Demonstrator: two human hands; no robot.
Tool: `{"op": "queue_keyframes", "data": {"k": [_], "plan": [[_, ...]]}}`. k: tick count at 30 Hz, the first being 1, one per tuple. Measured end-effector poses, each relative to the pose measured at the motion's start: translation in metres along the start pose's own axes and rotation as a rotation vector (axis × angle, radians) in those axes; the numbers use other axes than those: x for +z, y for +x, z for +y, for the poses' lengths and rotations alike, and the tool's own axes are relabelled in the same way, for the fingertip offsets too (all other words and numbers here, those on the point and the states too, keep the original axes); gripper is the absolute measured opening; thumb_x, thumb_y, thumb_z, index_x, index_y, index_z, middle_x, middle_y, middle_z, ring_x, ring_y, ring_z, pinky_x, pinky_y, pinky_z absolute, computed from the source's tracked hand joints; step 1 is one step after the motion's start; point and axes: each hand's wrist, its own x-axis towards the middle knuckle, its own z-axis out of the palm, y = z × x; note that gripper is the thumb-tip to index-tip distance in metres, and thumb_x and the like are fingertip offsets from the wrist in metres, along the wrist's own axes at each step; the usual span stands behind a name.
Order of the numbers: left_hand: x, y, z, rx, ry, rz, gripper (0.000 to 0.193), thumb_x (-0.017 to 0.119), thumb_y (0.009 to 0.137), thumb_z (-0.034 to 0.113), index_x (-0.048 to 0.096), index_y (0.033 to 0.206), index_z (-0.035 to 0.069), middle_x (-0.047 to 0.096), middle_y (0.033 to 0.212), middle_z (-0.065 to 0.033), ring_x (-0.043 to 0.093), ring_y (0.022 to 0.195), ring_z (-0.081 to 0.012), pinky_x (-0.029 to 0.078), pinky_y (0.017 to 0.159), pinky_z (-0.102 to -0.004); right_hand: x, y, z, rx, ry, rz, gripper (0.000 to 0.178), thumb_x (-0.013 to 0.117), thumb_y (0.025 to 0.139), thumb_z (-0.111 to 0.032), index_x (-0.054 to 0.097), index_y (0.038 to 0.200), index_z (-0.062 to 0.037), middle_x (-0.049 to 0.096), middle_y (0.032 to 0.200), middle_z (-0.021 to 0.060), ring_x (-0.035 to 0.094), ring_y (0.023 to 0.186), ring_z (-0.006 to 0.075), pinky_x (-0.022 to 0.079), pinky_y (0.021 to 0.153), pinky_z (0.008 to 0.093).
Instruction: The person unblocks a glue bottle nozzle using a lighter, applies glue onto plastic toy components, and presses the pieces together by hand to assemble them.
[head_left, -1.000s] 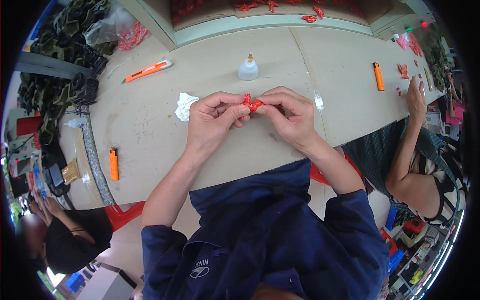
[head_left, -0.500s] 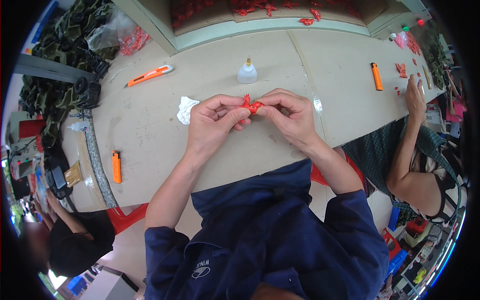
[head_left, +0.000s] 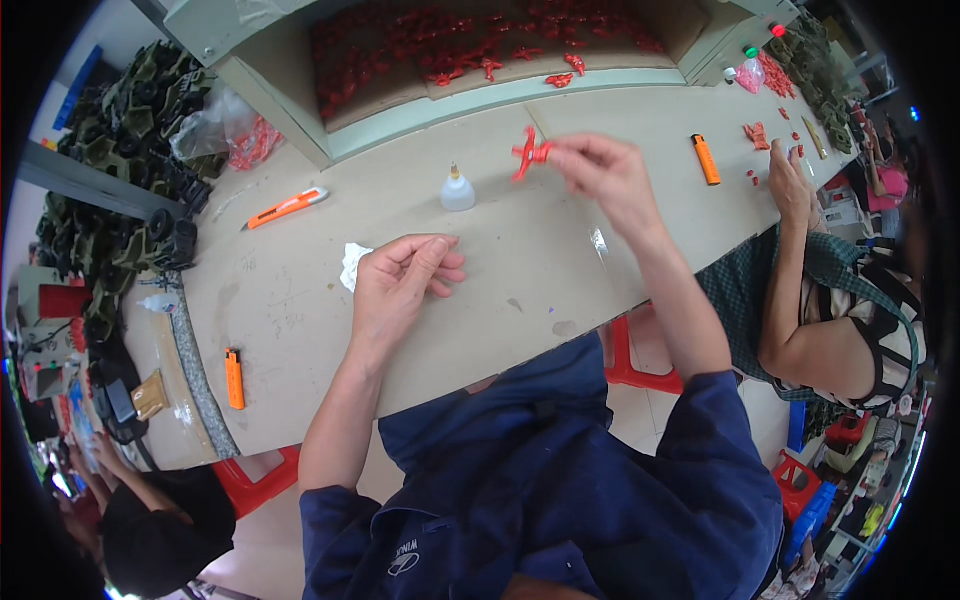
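Note:
A small red plastic toy figure [head_left: 527, 155] with spread limbs is pinched between the thumb and fingers of my right hand [head_left: 605, 180], raised above the table toward the shelf. Its outline is slightly blurred. Lower and to the left, my left hand [head_left: 402, 285] rests by the table surface, fingers loosely bent and nothing seen in them. Beside that hand lies a crumpled white tissue [head_left: 354, 265]. Between the hands and the shelf stands a small white squeeze bottle [head_left: 458, 190] with a thin tip.
Many red figures [head_left: 490, 70] fill the cardboard-lined shelf box [head_left: 480, 108] across the table. An orange utility knife [head_left: 286, 208] and two orange lighters [head_left: 234, 378] [head_left: 705, 160] lie on the table. Dark green toy vehicles [head_left: 140, 130] are heaped at left. Co-workers sit on both sides.
My right hand has moved up and away with the red figure, toward the shelf. The left hand has let go of it. The view has shifted, showing more of the shelf.

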Motion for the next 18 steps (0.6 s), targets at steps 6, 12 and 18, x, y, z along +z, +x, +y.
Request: {"op": "queue_keyframes", "data": {"k": [6, 12, 18], "plan": [[-0.004, -0.002, 0.011, 0.026, 0.008, 0.003, 0.023, 0.054, 0.088, 0.018, 0.062, 0.094, -0.002, 0.064, 0.08, -0.0102, 0.062, 0.069, -0.0146, 0.048, 0.056, -0.0223, -0.034, 0.111, 0.004, 0.011, -0.306, 0.077, 0.023, 0.064, 0.079, -0.019, 0.065, 0.094, -0.0019, 0.056, 0.067, -0.0029, 0.041, 0.055, 0.0032, 0.034, 0.049, 0.0185], [-0.014, 0.004, 0.044, 0.087, 0.126, 0.046, 0.021, 0.054, 0.087, 0.016, 0.062, 0.093, -0.002, 0.063, 0.078, -0.0094, 0.061, 0.066, -0.0126, 0.045, 0.051, -0.0205, -0.047, 0.153, 0.01, 0.065, -0.589, 0.072, 0.022, 0.064, 0.078, -0.021, 0.067, 0.092, -0.0037, 0.064, 0.076, 0.0051, 0.054, 0.065, 0.0104, 0.044, 0.06, 0.0252], [-0.023, 0.074, 0.056, 0.165, 0.562, 0.186, 0.018, 0.058, 0.081, 0.015, 0.064, 0.091, 0.0, 0.063, 0.078, -0.0075, 0.059, 0.067, -0.0112, 0.043, 0.054, -0.0225, -0.034, 0.116, 0.001, -0.264, -0.932, 0.178, 0.027, 0.064, 0.075, -0.018, 0.065, 0.097, -0.0025, 0.065, 0.081, 0.0121, 0.062, 0.072, 0.0209, 0.047, 0.068, 0.0324]]}}
